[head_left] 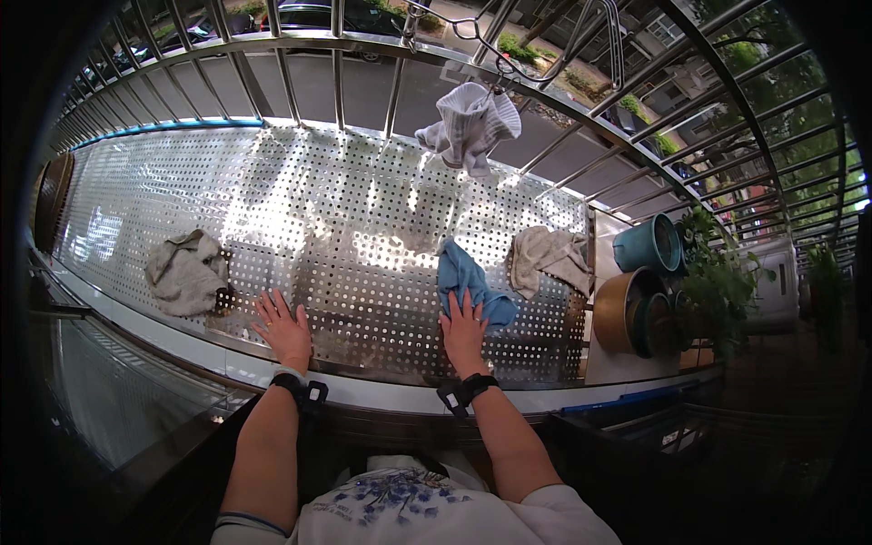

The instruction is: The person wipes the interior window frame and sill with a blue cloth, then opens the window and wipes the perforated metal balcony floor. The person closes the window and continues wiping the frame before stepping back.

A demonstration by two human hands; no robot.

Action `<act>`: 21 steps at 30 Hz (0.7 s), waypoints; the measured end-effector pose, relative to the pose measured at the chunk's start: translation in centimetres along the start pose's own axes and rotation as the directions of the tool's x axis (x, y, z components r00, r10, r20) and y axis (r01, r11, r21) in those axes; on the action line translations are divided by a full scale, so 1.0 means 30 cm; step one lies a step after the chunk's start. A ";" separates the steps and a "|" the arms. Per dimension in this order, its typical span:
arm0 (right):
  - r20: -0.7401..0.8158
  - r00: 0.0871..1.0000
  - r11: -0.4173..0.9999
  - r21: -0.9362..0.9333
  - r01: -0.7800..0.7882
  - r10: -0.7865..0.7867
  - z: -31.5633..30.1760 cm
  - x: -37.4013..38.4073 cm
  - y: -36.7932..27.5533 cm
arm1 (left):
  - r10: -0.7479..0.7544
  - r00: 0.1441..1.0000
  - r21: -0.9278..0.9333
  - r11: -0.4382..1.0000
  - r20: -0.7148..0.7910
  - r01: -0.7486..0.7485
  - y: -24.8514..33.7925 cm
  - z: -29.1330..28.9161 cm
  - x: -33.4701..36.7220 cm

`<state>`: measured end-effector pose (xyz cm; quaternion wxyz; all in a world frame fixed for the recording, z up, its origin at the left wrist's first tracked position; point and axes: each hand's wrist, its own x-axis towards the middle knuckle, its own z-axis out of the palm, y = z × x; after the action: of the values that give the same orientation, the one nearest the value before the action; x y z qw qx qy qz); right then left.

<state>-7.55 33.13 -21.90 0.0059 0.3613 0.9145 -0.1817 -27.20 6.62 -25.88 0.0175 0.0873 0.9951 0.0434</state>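
My left hand (286, 332) is spread on the perforated metal sheet (363, 313), near its front edge, with nothing in it. To its left lies a crumpled grey-beige cloth (186, 272). My right hand (464, 336) reaches the lower part of a blue cloth (465, 272), fingers stretched out flat over it rather than wrapped round it. Right of the blue cloth, a second beige cloth (549, 258) lies rumpled on the sheet.
Metal bars (338, 91) fence the far side. White socks (474, 125) hang from a clip hanger above the sheet. On the right stand a teal pot (647, 245), a brown pot (618, 313) and leafy plants (718, 295). A white sill (236, 365) runs along the front.
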 end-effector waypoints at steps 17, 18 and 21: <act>-0.197 0.941 0.948 0.214 -0.233 0.276 -0.104 -0.352 0.512 | 0.017 0.992 -0.035 0.999 0.121 -0.012 -0.048 0.045 0.065; -0.233 0.903 0.875 0.421 -0.241 0.361 -0.108 -0.321 0.536 | -0.011 0.988 -0.028 0.999 0.154 0.015 -0.041 0.034 0.074; -0.011 0.840 0.123 0.990 -0.066 0.542 -0.170 -0.285 0.601 | 0.033 0.986 -0.083 0.996 0.162 -0.019 -0.002 0.003 0.092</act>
<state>11.33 41.34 -21.83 -0.3578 0.4920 0.4743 -0.6364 -29.93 7.07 -26.06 0.1018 0.1027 0.9865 0.0767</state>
